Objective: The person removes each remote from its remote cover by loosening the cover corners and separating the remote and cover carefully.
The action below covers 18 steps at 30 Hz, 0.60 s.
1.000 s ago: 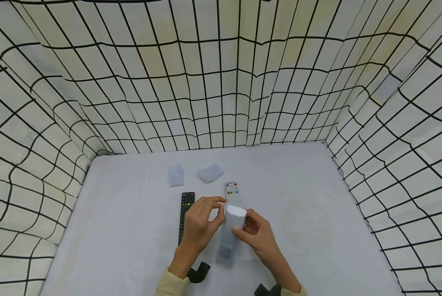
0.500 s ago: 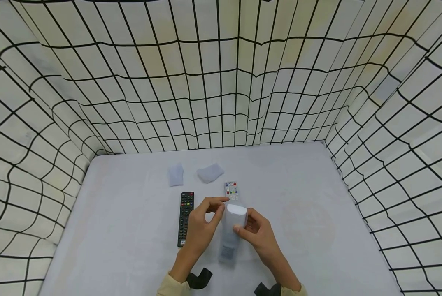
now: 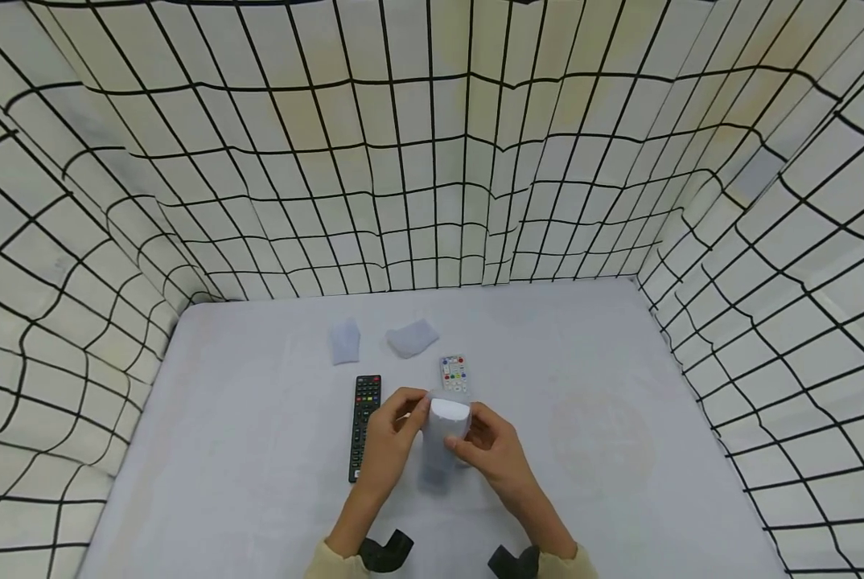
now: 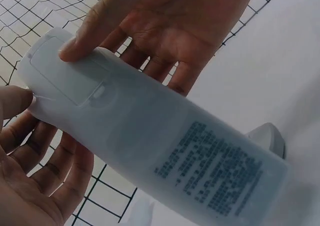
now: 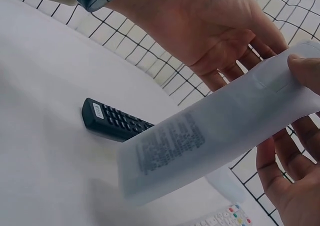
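Note:
Between both hands is a white remote control (image 4: 70, 70) inside a frosted plastic sleeve (image 4: 135, 121), tilted, with its back and battery cover showing in the left wrist view. My right hand (image 3: 495, 450) grips it from the right, thumb on the battery cover and fingers behind. My left hand (image 3: 388, 438) pinches the sleeve's edge at the upper left, close to the remote's end. Printed text shows through the lower part of the sleeve. A black remote control (image 3: 364, 426) lies beside my left hand, partly covered by it.
Another white remote control (image 3: 453, 372) with coloured buttons lies just beyond the hands. Two folded pale pieces (image 3: 344, 342), like sleeves, lie farther back on the white table (image 3: 244, 442). Black netting (image 3: 403, 193) over white walls encloses the back and sides.
Both hands have shifted slightly left with the sleeved remote, whose lower end now looks shorter in the head view. The left fingers have drawn closer together at the sleeve's edge.

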{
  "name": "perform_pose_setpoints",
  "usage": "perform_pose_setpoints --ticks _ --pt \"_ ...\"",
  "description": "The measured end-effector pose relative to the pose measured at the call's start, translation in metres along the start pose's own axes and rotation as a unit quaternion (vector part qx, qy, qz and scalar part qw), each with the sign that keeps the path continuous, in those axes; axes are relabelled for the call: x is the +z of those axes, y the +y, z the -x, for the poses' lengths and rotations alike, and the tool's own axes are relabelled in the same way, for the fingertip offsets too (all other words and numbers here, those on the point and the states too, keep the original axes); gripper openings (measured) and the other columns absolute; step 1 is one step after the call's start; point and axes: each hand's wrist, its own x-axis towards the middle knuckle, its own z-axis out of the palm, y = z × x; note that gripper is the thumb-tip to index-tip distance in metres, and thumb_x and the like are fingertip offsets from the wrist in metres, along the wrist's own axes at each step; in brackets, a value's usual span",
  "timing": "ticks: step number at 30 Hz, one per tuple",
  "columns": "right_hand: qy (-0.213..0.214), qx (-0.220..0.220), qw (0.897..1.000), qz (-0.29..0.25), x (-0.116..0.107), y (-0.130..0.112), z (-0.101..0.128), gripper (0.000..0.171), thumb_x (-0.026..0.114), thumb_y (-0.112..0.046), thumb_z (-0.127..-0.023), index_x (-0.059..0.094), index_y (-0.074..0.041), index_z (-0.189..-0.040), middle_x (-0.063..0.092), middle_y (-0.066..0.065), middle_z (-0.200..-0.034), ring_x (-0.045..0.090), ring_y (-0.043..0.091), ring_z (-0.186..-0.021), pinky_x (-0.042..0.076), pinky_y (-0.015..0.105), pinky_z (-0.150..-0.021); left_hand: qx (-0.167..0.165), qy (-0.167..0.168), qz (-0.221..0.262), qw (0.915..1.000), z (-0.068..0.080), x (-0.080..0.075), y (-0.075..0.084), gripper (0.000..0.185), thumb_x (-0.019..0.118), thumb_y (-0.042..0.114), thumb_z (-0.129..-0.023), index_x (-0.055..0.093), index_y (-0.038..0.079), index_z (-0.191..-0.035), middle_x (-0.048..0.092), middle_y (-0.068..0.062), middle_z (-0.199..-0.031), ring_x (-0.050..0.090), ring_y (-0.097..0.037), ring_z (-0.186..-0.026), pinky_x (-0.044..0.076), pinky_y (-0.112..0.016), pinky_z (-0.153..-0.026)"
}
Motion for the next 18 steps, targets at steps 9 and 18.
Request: perform_pose_setpoints --ticks 9,18 --pt "-0.005 -0.013 1.000 -0.006 0.006 0.003 -0.009 0.039 0.073 -0.017 -0.099 0.062 -0.007 -0.135 0.063 0.013 -0.138 0.064 0.024 -0.128 0.054 0.023 -0.102 -0.001 0.058 -0.009 0.9983 0.000 -0.009 -0.002 0.016 0.066 0.022 -0.104 0.072 0.011 -0.114 0.074 -0.004 -0.115 0.067 -0.009 -0.106 0.056 -0.021 -0.085" --pt "0.010 0.004 0.999 -0.038 0.018 0.009 -0.019 0.036 0.072 -0.021 -0.100 0.064 -0.002 -0.130 0.066 0.014 -0.131 0.066 0.014 -0.118 0.056 0.026 -0.099 0.014 0.087 -0.011 0.9960 -0.001 -0.018 -0.013 0.016 0.065 0.020 -0.104 0.072 0.009 -0.114 0.074 -0.005 -0.113 0.067 -0.004 -0.104 0.055 -0.017 -0.086"
